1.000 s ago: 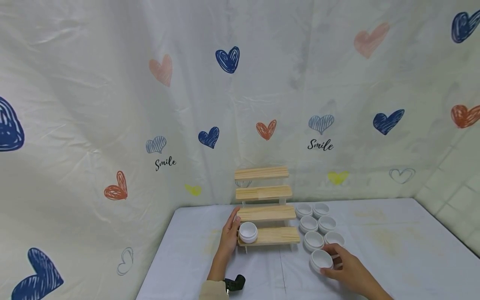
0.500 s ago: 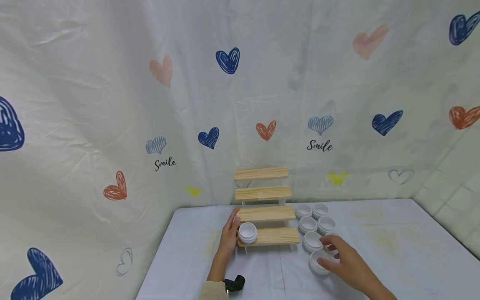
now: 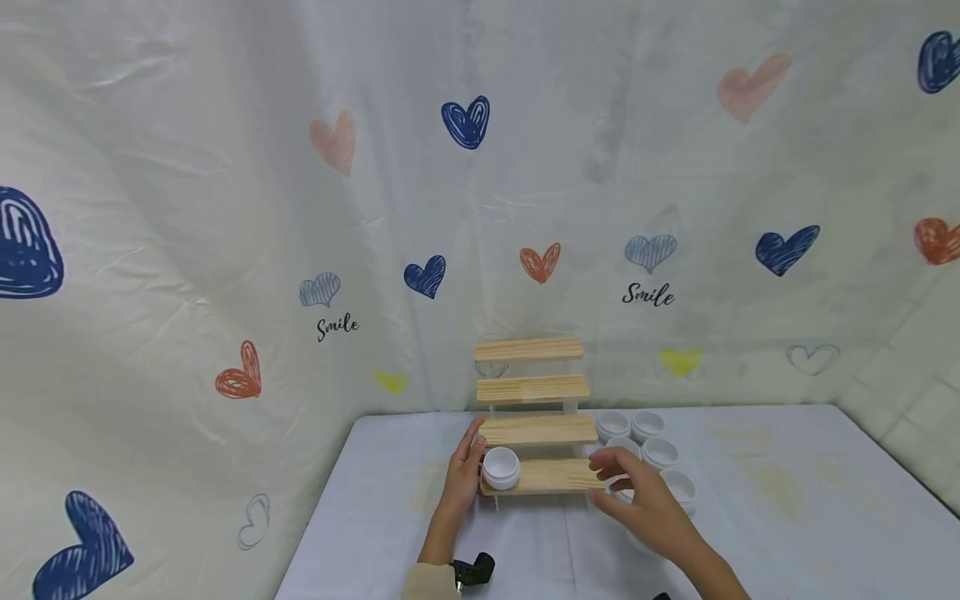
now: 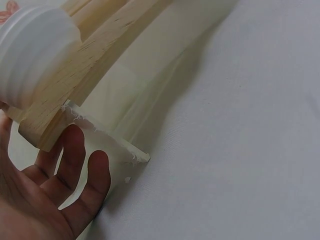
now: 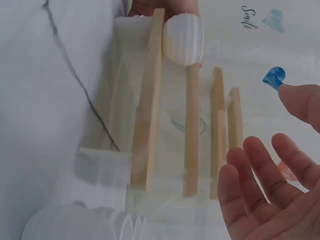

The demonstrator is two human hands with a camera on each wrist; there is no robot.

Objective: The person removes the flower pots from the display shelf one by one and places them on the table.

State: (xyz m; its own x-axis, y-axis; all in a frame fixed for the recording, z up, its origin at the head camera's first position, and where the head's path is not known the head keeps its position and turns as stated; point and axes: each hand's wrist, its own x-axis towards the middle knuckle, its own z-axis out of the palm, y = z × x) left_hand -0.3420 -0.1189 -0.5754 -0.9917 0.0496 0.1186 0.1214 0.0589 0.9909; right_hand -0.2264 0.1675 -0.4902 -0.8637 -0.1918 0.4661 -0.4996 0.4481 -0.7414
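Note:
A small white ribbed bowl (image 3: 501,469) stands at the left end of the lowest step of a tiered wooden stand (image 3: 536,431). My left hand (image 3: 461,475) holds the stand's left side beside that bowl; in the left wrist view its fingers (image 4: 97,172) curl at the end of the board, near the clear leg. My right hand (image 3: 645,504) hovers at the right end of the lowest step. Nothing lies between its loosely bent, spread fingers (image 5: 265,175). Behind it, several white bowls (image 3: 661,452) stand in two rows, partly hidden by the hand.
The stand has several steps rising toward a white curtain (image 3: 555,167) printed with hearts and "Smile". A white cloth (image 3: 772,492) covers the table. A dark wrist strap (image 3: 474,569) sits on my left wrist, with a beige sleeve below.
My right hand has let go of the nearest white bowl and moved left and slightly up to the stand's right end. My left hand stays in place. The head view has shifted slightly.

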